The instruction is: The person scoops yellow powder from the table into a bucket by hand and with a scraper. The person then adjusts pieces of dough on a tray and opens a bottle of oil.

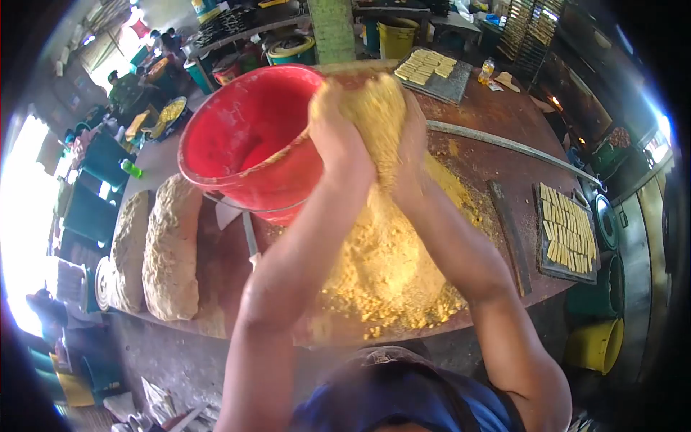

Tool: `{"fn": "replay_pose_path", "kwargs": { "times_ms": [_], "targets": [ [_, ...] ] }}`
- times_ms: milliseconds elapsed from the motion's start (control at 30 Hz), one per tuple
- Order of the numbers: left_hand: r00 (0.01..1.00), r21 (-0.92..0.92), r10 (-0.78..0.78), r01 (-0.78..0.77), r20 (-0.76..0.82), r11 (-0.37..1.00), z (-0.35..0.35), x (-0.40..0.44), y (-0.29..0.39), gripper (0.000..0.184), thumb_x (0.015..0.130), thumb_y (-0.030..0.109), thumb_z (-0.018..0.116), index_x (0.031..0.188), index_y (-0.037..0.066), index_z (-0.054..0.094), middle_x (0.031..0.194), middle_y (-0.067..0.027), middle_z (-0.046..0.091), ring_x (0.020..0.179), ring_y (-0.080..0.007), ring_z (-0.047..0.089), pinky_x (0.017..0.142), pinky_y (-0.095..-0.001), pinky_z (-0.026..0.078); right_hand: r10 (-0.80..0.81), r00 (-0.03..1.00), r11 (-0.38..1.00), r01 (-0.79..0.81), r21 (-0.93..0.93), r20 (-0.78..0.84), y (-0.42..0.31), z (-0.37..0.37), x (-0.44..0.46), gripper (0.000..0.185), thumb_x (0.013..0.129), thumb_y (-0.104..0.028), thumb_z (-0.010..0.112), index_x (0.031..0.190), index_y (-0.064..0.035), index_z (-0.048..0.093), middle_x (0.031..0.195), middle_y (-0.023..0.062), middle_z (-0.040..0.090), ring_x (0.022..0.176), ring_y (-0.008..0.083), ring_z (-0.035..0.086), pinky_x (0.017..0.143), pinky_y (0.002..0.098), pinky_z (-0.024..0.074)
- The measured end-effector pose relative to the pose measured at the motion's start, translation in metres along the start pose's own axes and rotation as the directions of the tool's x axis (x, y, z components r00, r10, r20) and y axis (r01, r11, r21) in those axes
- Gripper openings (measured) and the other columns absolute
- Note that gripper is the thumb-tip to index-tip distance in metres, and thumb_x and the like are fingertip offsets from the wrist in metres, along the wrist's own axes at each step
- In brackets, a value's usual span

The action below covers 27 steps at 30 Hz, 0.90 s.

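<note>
Raised over the table, my left hand (335,133) and my right hand (411,140) close in from both sides on a clump of yellow crumbly mixture (371,108). Motion blurs the clump and the fingertips. Below them a heap of the same yellow crumbs (389,259) spreads over the tabletop, with coarser bits at its near edge. A large red bucket (241,137) is tipped beside my left hand, its mouth facing up and its inside dusted with flour. Yellow crumbs cling to the rim near my left wrist.
Two long pale dough loaves (171,252) lie on the left. By the bucket is a tool with a pale handle (250,237). Trays of cut dough strips (566,227) sit at right and far back (434,72). A long metal bar (511,144) and dark strip (509,234) lie right.
</note>
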State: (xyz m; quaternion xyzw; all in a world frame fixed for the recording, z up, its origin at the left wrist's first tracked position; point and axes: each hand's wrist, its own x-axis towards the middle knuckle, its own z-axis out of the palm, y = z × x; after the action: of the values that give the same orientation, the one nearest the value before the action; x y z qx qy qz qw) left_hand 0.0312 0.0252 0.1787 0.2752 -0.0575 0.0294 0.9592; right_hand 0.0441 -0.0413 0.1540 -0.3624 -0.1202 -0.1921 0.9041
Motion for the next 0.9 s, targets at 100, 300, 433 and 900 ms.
{"fn": "replay_pose_path", "kwargs": {
  "times_ms": [100,300,433,900],
  "targets": [
    [0.999,0.116,0.010,-0.006,-0.033,0.993,0.000,0.035,0.070,0.024,0.091,0.029,0.054,0.098,0.008,0.061,0.091,-0.0088,0.065,0.082,-0.0251,0.065,0.077,-0.0392,0.054,-0.106,0.979,0.097,0.184,-0.978,0.173,-0.013,0.101,0.006,0.022,0.085,-0.024,0.063,0.095,-0.0040,0.065,0.085,0.0048,0.067,0.079,0.0171,0.064,0.073,0.0327,0.0518],
    [0.993,0.614,-0.111,0.108,-0.033,0.782,-0.097,0.080,0.137,0.029,0.092,0.026,0.058,0.110,0.003,0.062,0.095,-0.0072,0.066,0.086,-0.0231,0.065,0.077,-0.0363,0.053,-0.035,0.993,0.628,0.108,-0.770,0.110,0.047,0.090,0.022,0.020,0.085,-0.019,0.063,0.097,-0.0035,0.067,0.085,0.0051,0.069,0.077,0.0127,0.063,0.070,0.0284,0.0493],
    [0.973,0.802,0.182,-0.220,0.141,0.556,-0.096,0.032,0.141,0.041,0.092,0.021,0.061,0.125,-0.002,0.056,0.121,-0.0112,0.058,0.109,-0.0201,0.057,0.096,-0.0314,0.044,-0.094,0.969,0.491,0.244,-0.837,0.228,0.034,0.004,0.027,0.026,0.085,-0.020,0.067,0.104,-0.0018,0.068,0.094,0.0036,0.067,0.084,0.0121,0.061,0.072,0.0275,0.0492],
    [0.956,0.898,-0.054,-0.290,0.289,-0.331,-0.300,-0.087,-0.105,0.059,0.090,0.031,0.059,0.140,0.005,0.040,0.141,-0.0243,0.041,0.134,-0.0421,0.033,0.110,-0.0542,0.026,-0.036,0.950,-0.256,-0.310,-0.916,-0.311,-0.048,-0.376,-0.077,0.057,0.094,-0.049,0.051,0.132,-0.0070,0.054,0.138,0.0171,0.051,0.125,0.0345,0.051,0.102,0.0456,0.0423]
  ]
}}
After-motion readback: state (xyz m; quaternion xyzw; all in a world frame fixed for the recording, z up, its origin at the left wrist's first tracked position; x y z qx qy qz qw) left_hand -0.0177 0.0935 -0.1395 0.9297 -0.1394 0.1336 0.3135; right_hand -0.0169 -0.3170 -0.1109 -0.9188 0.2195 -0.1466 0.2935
